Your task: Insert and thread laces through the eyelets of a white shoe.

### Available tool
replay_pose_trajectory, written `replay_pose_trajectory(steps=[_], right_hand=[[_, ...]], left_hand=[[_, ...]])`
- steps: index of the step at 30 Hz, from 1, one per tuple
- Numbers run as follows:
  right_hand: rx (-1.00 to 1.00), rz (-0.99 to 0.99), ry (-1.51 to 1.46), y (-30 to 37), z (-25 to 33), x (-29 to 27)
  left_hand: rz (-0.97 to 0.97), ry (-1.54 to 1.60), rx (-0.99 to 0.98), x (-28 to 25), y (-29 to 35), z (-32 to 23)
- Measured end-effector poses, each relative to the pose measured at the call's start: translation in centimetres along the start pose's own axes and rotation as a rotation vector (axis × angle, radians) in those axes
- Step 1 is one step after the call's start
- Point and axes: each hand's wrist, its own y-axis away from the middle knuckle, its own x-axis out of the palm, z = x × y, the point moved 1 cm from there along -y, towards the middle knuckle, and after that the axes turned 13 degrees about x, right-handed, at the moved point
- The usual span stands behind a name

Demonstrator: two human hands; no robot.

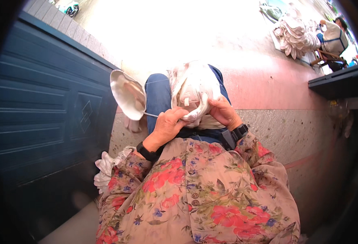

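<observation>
A white cloth piece, rounded and hollow like a hat (189, 87), rests in my lap between my knees. A small pale tag shows inside it. My left hand (168, 124) pinches its near rim, fingers closed on a folded edge. On the right side of the rim, my right hand (224, 112) grips the cloth between thumb and fingers. Any small thing in my fingertips is hidden. Beside my left knee hangs a white bowl-shaped piece (127, 95); a thin grey-blue strip (151, 115) runs from near it toward my left hand.
A dark blue panelled door (44, 101) stands close on my left. More white ruffled cloth (105, 171) lies by my left elbow. At the far right, a person (335, 38) sits near a heap of white cloth pieces (294, 34). A dark ledge (337, 81) juts in at right.
</observation>
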Motion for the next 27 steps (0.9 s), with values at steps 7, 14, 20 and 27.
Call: replay_pose_trajectory(steps=[7,14,20,27], right_hand=[[0.433,-0.361,-0.163,3.4,-5.1,-0.9],[0.408,-0.432,-0.512,-0.6,-5.8,0.5],[0.221,-0.231,-0.221,-3.2,-4.5,1.9],[0.191,-0.594,-0.103,-8.1,-3.7,-4.1]], left_hand=[[-0.131,-0.135,0.023,-0.1,-1.5,-0.6],[-0.093,-0.166,0.135,-3.3,-0.8,-2.8],[-0.009,-0.322,0.116,-4.8,-0.3,-1.6],[-0.130,-0.183,-0.055,-3.2,-1.5,1.2]])
